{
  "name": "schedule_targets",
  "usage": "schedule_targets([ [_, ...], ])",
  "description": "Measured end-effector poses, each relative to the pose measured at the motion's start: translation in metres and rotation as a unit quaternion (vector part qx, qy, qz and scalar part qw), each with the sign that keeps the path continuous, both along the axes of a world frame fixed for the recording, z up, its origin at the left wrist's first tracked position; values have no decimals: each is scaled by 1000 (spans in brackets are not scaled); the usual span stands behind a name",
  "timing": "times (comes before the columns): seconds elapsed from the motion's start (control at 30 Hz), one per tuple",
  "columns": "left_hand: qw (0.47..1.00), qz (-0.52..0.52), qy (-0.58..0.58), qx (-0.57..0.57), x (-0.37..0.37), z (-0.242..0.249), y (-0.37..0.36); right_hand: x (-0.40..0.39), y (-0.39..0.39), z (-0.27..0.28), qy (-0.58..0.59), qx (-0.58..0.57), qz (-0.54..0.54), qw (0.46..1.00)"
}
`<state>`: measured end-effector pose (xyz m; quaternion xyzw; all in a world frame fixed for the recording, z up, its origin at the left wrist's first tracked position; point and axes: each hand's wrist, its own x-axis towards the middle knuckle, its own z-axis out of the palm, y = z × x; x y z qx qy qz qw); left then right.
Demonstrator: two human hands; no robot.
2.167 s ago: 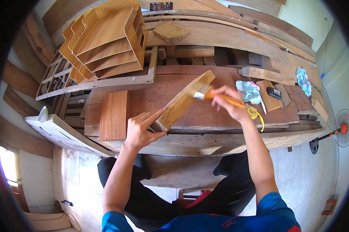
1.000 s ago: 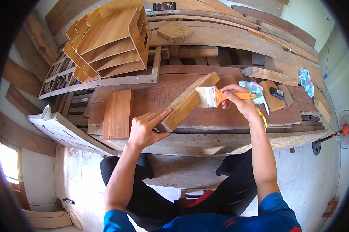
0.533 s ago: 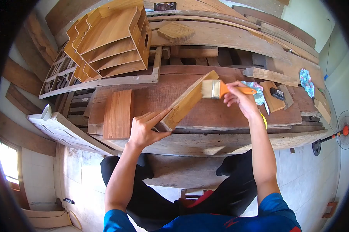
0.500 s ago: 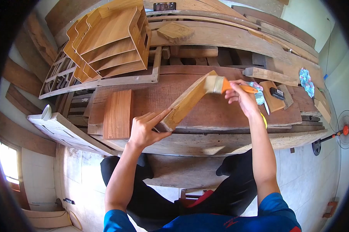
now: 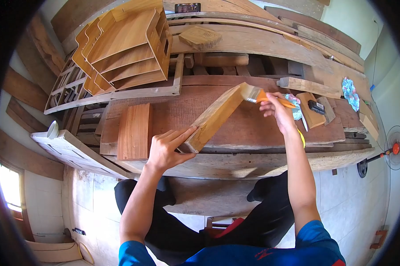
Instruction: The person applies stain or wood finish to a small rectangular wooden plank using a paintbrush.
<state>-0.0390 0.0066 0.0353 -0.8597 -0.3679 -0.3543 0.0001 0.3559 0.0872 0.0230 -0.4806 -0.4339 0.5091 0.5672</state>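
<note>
My left hand (image 5: 168,148) grips the near end of a wooden block (image 5: 215,117), which is tilted up and away to the right. In my right hand (image 5: 277,110) is a paintbrush (image 5: 258,95) with an orange handle and a metal ferrule. Its pale bristles touch the far upper end of the block. Beneath both hands lies a wide reddish-brown board (image 5: 173,106). A separate reddish block (image 5: 135,131) rests on that board, left of my left hand.
A tiered wooden tray rack (image 5: 124,48) stands at the back left. A small wood block (image 5: 200,37) lies behind. On the right are a black object (image 5: 316,106), crumpled blue cloth (image 5: 350,94) and a fan (image 5: 395,148). A white cup (image 5: 53,129) sits far left.
The brush's bristles have shifted slightly and now press against the block's far end, with the handle tilted a little lower. The block has turned slightly in my left hand.
</note>
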Motion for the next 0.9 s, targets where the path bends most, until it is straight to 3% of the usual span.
schedule_targets([
  [0.1,1000,-6,-8,2,-2,-1,2,9,-7,9,-53,-40,165,984],
  [0.23,1000,-2,4,-14,0,1,-1,7,2,3,-24,10,-15,1000],
  [0.33,1000,-11,-7,-9,-1,0,1,4,-2,10,-105,47,11,993],
  [0.37,1000,-2,-7,-18,-3,-3,2,7,-6,17,-124,21,64,990],
  [0.47,999,1,-2,-33,-3,-2,3,13,-6,25,-147,9,76,986],
  [0.6,1000,-6,5,-28,-1,0,1,14,8,7,-142,49,-48,988],
  [0.73,1000,-10,11,-16,-2,1,2,29,2,24,-126,-12,87,988],
  [0.87,1000,-18,18,-1,0,4,1,20,8,14,-92,25,-53,994],
  [0.9,1000,-20,17,0,1,3,1,22,7,13,-95,13,5,995],
])
